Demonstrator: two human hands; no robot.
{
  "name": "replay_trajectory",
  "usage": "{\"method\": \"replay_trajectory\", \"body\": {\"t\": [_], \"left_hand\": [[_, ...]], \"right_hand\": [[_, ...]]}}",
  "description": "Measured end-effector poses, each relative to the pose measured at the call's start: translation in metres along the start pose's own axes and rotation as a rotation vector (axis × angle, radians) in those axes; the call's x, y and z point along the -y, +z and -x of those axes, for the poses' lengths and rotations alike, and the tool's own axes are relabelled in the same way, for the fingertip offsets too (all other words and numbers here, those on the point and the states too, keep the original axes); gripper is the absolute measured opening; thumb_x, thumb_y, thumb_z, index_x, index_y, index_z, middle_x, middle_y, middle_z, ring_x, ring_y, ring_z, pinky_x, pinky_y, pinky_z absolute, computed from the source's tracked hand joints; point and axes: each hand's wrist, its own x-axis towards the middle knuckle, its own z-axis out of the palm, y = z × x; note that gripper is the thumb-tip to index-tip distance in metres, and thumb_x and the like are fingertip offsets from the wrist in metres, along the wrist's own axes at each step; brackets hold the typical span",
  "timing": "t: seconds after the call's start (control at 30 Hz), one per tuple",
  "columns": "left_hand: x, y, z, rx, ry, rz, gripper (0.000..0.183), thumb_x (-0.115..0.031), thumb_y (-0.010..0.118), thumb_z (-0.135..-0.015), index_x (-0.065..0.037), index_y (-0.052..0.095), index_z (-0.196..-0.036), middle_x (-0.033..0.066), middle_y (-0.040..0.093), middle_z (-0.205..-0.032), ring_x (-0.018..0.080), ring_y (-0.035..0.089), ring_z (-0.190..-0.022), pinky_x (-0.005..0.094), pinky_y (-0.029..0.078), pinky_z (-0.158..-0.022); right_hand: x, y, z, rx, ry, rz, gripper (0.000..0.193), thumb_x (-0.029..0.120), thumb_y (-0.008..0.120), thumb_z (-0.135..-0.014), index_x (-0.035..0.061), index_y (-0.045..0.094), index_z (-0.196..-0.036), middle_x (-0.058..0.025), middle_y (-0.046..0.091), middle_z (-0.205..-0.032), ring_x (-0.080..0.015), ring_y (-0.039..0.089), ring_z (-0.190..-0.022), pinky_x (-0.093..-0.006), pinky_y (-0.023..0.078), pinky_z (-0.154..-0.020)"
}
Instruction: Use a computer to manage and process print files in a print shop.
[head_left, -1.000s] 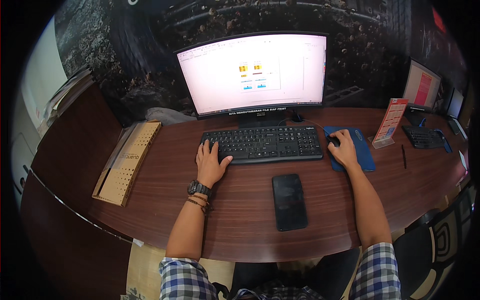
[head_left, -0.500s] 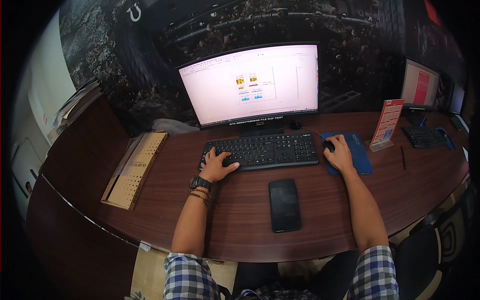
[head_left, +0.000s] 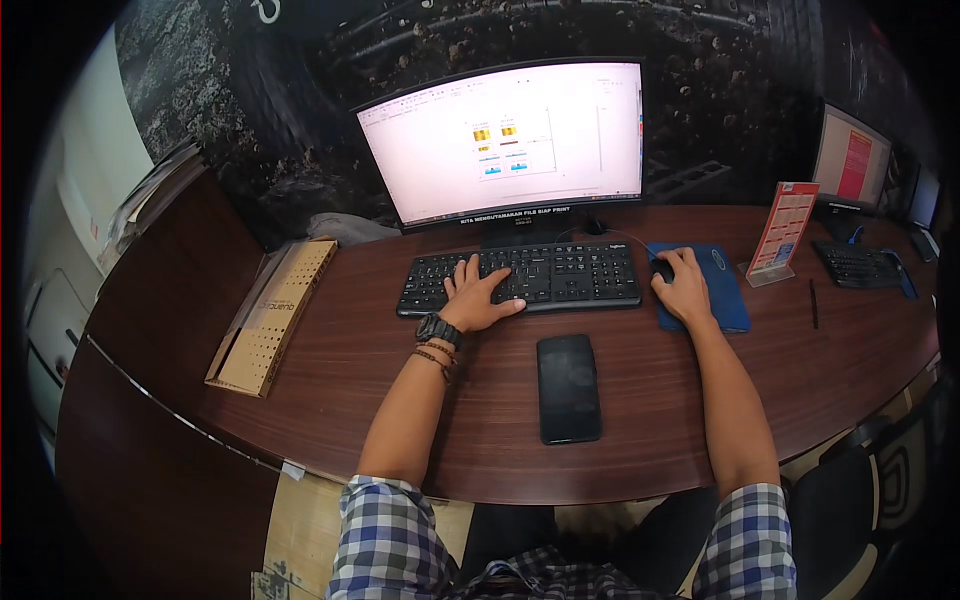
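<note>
My left hand (head_left: 480,296) rests on the left half of a black keyboard (head_left: 590,277), fingers spread over the keys and thumb by the space bar. A dark watch (head_left: 438,329) and beaded bracelets sit on that wrist. To the right, my right hand (head_left: 684,287) is curled over a black computer mouse (head_left: 662,268) on a blue mouse pad (head_left: 725,290). The palm and fingers cover most of the mouse. Behind the keyboard stands a lit monitor (head_left: 430,160) showing a white page with small yellow and blue pictures.
A black phone (head_left: 569,390) lies on the brown desk (head_left: 490,440) in front of the keyboard. At left is a flat cardboard box (head_left: 290,320) beside a partition. On the right are a red-and-white card stand (head_left: 781,232), a pen (head_left: 814,304), a second keyboard (head_left: 853,264) and another monitor (head_left: 851,160).
My left hand has slid rightward along the keyboard, toward its middle. My right hand stays on the mouse. The whole view has tilted slightly, so the desk sits a little higher.
</note>
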Motion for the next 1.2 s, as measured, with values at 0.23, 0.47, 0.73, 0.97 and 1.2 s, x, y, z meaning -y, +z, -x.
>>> {"method": "replay_trajectory", "body": {"t": [0.23, 0.47, 0.73, 0.97, 1.2], "left_hand": [[-0.014, -0.002, -0.015, -0.048, 0.019, 0.057, 0.079, -0.072, 0.069, -0.082, -0.014, 0.065, -0.137, 0.0336, 0.015, -0.164, 0.0530, 0.004, -0.152, 0.0715, 0.005, -0.117], [-0.007, 0.001, -0.018, -0.045, 0.030, 0.135, 0.082, -0.073, 0.066, -0.084, -0.006, 0.068, -0.133, 0.0344, 0.016, -0.163, 0.0522, 0.005, -0.153, 0.0674, 0.006, -0.119], [0.020, 0.005, 0.013, -0.155, 0.046, 0.155, 0.090, -0.066, 0.065, -0.089, -0.010, 0.040, -0.156, 0.0354, 0.016, -0.162, 0.0512, 0.012, -0.152, 0.0567, 0.013, -0.123], [0.071, 0.005, 0.031, -0.356, -0.273, 0.156, 0.112, -0.070, 0.075, -0.078, -0.006, 0.030, -0.158, 0.0356, 0.016, -0.162, 0.0524, 0.011, -0.151, 0.0650, 0.012, -0.119], [0.079, -0.003, 0.034, -0.254, -0.382, 0.166, 0.122, -0.075, 0.077, -0.072, -0.007, 0.025, -0.160, 0.0362, 0.016, -0.161, 0.0520, 0.010, -0.152, 0.0651, 0.013, -0.120]], "right_hand": [[-0.001, -0.001, 0.000, -0.013, -0.011, 0.002, 0.041, 0.021, 0.066, -0.081, 0.0094, 0.068, -0.121, -0.0136, 0.056, -0.123, -0.0359, 0.057, -0.116, -0.0459, 0.048, -0.100], [-0.002, 0.002, -0.001, -0.018, -0.029, -0.006, 0.041, 0.021, 0.066, -0.081, 0.0097, 0.067, -0.120, -0.0136, 0.056, -0.122, -0.0363, 0.057, -0.115, -0.0460, 0.049, -0.100], [-0.005, 0.001, -0.001, -0.015, -0.036, -0.086, 0.041, 0.022, 0.070, -0.083, 0.0066, 0.069, -0.121, -0.0163, 0.056, -0.125, -0.0387, 0.059, -0.117, -0.0458, 0.049, -0.100], [0.004, 0.001, 0.000, 0.013, -0.044, -0.023, 0.040, 0.022, 0.071, -0.085, 0.0059, 0.068, -0.121, -0.0167, 0.056, -0.126, -0.0389, 0.061, -0.115, -0.0447, 0.050, -0.099], [0.003, -0.002, -0.001, 0.029, -0.055, -0.031, 0.040, 0.022, 0.070, -0.085, 0.0053, 0.068, -0.121, -0.0168, 0.055, -0.127, -0.0395, 0.061, -0.116, -0.0446, 0.050, -0.099]]}}
